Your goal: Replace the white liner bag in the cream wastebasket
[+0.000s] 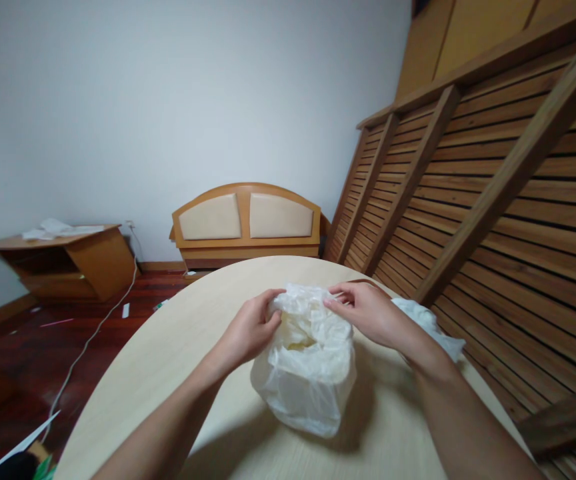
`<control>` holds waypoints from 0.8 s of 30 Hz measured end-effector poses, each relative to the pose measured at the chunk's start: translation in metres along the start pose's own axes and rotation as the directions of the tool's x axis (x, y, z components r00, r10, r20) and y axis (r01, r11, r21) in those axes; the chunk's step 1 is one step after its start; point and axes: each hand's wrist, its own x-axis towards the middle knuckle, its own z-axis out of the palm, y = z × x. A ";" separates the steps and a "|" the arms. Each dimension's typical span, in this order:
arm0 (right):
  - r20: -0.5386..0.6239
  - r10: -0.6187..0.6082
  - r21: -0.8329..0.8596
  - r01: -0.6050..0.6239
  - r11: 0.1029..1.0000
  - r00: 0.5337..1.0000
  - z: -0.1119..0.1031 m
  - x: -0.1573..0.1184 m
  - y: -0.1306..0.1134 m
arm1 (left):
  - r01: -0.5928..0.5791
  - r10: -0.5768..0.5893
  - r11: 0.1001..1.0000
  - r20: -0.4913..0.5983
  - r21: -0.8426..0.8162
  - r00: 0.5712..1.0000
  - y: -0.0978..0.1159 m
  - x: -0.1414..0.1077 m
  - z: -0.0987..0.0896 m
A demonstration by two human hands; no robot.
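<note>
A white, thin plastic bag (308, 393) stands on the round, pale wooden table (168, 373), its top gathered round an opening. Something yellowish shows inside the opening, but I cannot make out what it is. My left hand (254, 327) pinches the bag's rim at the far left side, thumb over the edge. On the far right side, my right hand (361, 307) grips the rim between thumb and fingers. A second crumpled white plastic bag (431, 330) lies at the table's right edge, beyond my right forearm.
A slatted wooden frame (468, 220) leans along the right side, close to the table. Behind the table is a headboard (245, 210). At left stand a low wooden cabinet (93, 263) with papers on top and a white cable (88, 343) across the dark red floor.
</note>
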 end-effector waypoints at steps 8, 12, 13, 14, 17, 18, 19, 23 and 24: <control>-0.113 -0.020 0.117 0.033 0.993 0.993 0.005 0.012 0.021 | 0.021 -0.014 0.997 -0.108 0.069 0.994 0.001 -0.002 0.002; -0.041 -0.034 0.181 0.041 0.983 0.999 0.003 0.014 0.031 | 0.028 -0.014 0.993 -0.120 0.111 0.993 0.003 -0.003 0.001; -0.034 -0.038 0.178 0.043 0.983 0.999 0.002 0.014 0.031 | 0.033 -0.018 0.992 -0.121 0.122 0.993 0.004 -0.004 0.001; -0.027 -0.039 0.167 0.043 0.985 0.999 0.002 0.013 0.031 | 0.039 -0.023 0.990 -0.118 0.135 0.993 0.005 -0.004 0.000; 0.007 -0.029 0.089 0.029 0.996 1.000 0.000 0.012 0.026 | 0.063 -0.049 0.980 -0.081 0.189 0.996 0.008 -0.004 -0.002; 0.022 -0.019 0.059 0.018 0.998 1.000 -0.001 0.012 0.024 | 0.073 -0.061 0.975 -0.062 0.212 0.996 0.008 -0.004 -0.003; 0.041 -0.009 0.035 0.007 0.999 0.999 -0.002 0.011 0.022 | 0.081 -0.073 0.969 -0.045 0.233 0.996 0.009 -0.004 -0.004; 0.133 -0.001 -0.023 0.004 1.000 0.991 -0.007 0.006 0.022 | 0.100 -0.105 0.952 0.002 0.289 0.995 0.011 -0.004 -0.004; 0.144 -0.006 -0.055 0.014 0.998 0.990 -0.009 0.004 0.022 | 0.106 -0.112 0.949 0.003 0.298 0.994 0.012 -0.004 -0.003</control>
